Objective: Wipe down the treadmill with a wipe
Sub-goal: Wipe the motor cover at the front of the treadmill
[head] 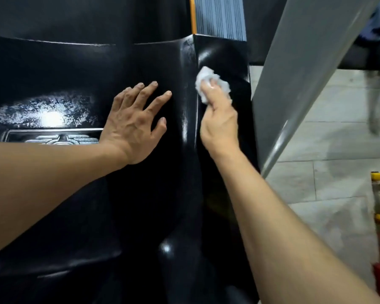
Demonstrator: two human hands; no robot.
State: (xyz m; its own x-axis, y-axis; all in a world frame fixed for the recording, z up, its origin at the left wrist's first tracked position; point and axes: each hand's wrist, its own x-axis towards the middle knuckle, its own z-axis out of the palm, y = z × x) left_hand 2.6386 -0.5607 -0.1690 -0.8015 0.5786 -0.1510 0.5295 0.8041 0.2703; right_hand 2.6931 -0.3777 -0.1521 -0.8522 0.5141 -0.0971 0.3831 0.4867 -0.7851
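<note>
White wipe (211,81) gripped by right hand (219,126), left hand (134,126) flat on treadmill (75,73)

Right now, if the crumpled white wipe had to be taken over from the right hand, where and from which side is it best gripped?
Probably by the bunched top of the white wipe, coming from above. That lobe sticks out past the fingertips of the right hand, while the lower part is covered by the fingers and pressed against the black treadmill cover. The grey upright crowds the right side, and the left hand lies flat on the left.
</note>
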